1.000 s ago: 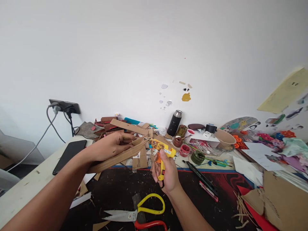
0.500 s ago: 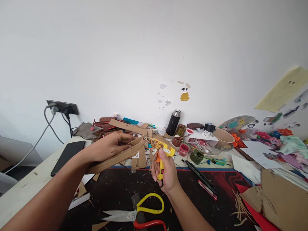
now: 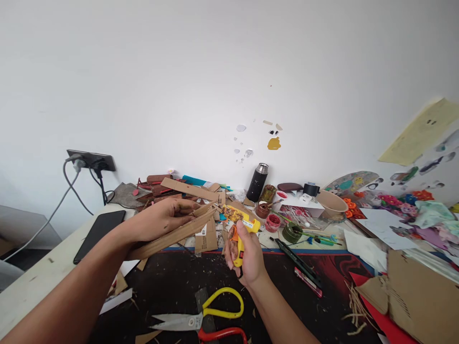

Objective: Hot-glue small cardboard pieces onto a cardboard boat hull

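Note:
My left hand (image 3: 163, 217) is closed around a folded strip of corrugated cardboard (image 3: 175, 235), which slants up to the right above the mat. In my right hand (image 3: 245, 251) is a yellow hot glue gun (image 3: 238, 217) with an orange trigger, its body smeared with brown and burnt-looking stains. The gun's nozzle points left and meets, or nearly meets, the far end of the strip; exact contact is too small to tell. Below both hands, scissors (image 3: 201, 317) with one yellow and one red handle lie spread on the dark mat (image 3: 172, 282).
A black phone (image 3: 100, 236) lies at the left by a wall socket (image 3: 91, 160). Along the wall stand a black flask (image 3: 257, 182), paint jars (image 3: 273, 223) and cardboard scraps (image 3: 190, 188). Cutter knives (image 3: 299, 263) rest right of my hand; a cardboard sheet (image 3: 423, 291) fills the right corner.
Hardly anything differs. The whole view has shifted very slightly, and both hands keep the same hold on the strip and the glue gun.

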The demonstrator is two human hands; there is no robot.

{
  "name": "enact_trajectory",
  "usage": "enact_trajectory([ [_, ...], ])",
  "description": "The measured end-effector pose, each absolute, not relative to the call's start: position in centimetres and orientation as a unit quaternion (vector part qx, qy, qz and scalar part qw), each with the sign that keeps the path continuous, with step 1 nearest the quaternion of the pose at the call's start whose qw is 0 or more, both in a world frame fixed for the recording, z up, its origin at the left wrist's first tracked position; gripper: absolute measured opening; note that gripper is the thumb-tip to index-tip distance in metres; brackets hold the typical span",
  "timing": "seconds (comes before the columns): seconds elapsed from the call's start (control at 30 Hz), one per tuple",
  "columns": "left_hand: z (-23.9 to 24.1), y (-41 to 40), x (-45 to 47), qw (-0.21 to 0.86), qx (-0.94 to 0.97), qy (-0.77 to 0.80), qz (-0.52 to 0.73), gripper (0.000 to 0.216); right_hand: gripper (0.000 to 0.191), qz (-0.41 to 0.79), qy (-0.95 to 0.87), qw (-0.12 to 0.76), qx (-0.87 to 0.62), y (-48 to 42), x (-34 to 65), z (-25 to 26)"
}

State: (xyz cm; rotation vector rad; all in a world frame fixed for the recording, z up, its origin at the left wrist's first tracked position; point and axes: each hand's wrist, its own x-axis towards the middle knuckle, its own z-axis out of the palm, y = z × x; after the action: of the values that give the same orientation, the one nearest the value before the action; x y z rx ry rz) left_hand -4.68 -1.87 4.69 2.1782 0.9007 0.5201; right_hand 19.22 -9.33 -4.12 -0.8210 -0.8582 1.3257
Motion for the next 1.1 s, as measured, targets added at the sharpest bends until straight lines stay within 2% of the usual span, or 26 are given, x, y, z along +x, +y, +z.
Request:
enact_trajectory([
  [0.4,4.74,-1.88,-4.77,0.345,0.848,0.359,0.182,0.039,0.063,0.578,-0.36,0.633,-0.367,-9.25,19.21,-4.39],
  [0.73,4.8,-1.9,-4.71,0.345,0.847,0.36,0.182,0.039,0.067,0.577,-0.358,0.636,-0.366,-9.36,19.12,-4.01],
  [1.1,4.62,-1.77,-4.78,0.355,0.845,0.352,0.19,0.036,0.063,0.573,-0.36,0.641,-0.362,-9.43,19.13,-3.68],
])
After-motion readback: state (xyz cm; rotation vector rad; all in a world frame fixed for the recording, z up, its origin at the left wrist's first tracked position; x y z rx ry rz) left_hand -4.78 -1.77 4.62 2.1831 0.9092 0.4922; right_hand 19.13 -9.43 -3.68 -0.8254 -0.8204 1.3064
